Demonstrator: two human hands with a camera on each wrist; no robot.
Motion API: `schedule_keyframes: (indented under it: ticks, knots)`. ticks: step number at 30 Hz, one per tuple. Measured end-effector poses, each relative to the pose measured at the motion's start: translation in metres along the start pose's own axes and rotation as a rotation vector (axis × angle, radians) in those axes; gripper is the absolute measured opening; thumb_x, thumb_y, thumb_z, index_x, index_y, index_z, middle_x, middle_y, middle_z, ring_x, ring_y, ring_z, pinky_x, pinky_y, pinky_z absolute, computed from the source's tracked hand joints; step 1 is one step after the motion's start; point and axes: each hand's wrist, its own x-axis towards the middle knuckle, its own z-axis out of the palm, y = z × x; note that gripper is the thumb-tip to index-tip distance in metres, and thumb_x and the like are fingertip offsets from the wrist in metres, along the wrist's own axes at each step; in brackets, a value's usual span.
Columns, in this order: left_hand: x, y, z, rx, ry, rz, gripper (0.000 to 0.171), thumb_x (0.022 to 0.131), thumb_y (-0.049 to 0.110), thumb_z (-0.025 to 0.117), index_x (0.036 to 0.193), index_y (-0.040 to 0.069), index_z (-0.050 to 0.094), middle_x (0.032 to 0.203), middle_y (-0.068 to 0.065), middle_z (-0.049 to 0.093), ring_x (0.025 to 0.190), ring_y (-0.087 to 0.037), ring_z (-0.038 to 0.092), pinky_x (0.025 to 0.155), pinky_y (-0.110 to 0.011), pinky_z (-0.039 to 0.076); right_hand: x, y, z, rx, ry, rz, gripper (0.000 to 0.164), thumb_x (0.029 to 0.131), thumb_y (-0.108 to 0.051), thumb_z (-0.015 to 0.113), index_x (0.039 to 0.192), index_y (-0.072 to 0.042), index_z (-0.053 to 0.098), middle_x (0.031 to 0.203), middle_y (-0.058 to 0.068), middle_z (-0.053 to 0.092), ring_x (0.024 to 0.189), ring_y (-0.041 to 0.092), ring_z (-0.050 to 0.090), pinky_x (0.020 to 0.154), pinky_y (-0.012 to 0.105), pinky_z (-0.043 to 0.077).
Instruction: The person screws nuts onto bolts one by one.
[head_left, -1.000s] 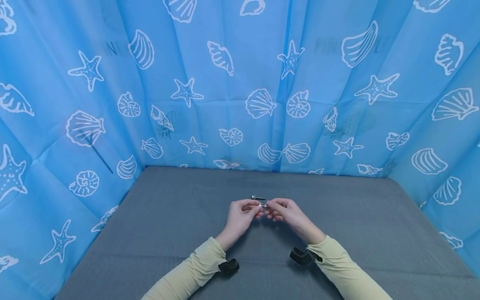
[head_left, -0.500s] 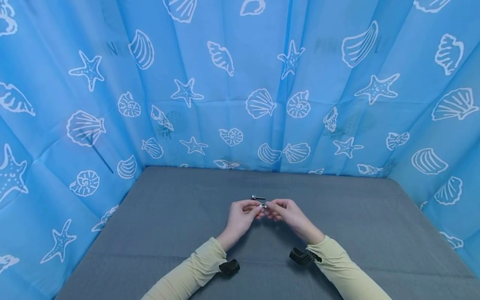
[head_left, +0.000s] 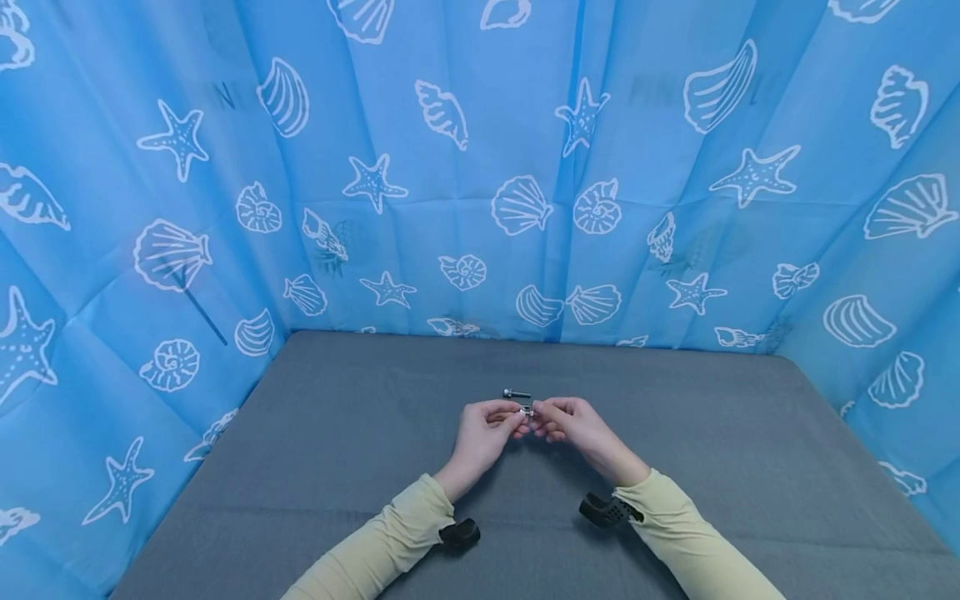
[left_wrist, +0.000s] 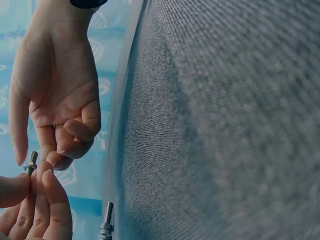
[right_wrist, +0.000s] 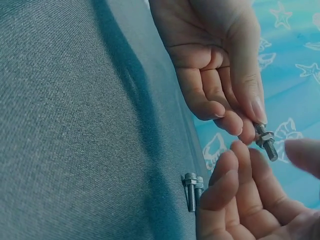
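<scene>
A small metal bolt point(right_wrist: 270, 150) with a nut point(right_wrist: 265, 137) partway along its thread is held in the air over the table. My left hand point(head_left: 480, 429) pinches one end of it between thumb and fingers, which hide that end. Across from it, my right hand point(head_left: 573, 421) is around the free end, its fingers loosely bent. In the right wrist view the right thumb point(right_wrist: 304, 154) stands apart from the bolt. On the table just beyond the hands lie bolts with nuts point(head_left: 517, 393); two show side by side in the right wrist view.
The grey cloth-covered table point(head_left: 360, 400) extends around both hands. A blue curtain point(head_left: 465, 225) with white shell and starfish prints stands along its back and sides. Black wrist-worn devices point(head_left: 459, 535) hang below the cuffs of the pale yellow sleeves.
Both hands keep nearly the same place. The right fingertips have shifted slightly, and a little more metal shows between the hands. The bolts on the table have not moved.
</scene>
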Motion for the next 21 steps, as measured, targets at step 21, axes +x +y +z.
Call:
schedule_keyframes:
  ticks: [21]
  knots:
    - [0.0031,-0.0065,0.0001,0.024,0.020,-0.014,0.018,0.089,-0.002,0.065,0.102,-0.014,0.066,0.088,-0.023,0.069,0.078,-0.036,0.069,0.069,-0.034,0.059,-0.0009,0.0012,-0.0006,0.019,0.002,0.009,0.030,0.093,-0.020,0.064,0.110,0.005,0.059,0.094,0.008,0.067,0.084,0.018,0.063,0.074,0.034,0.054]
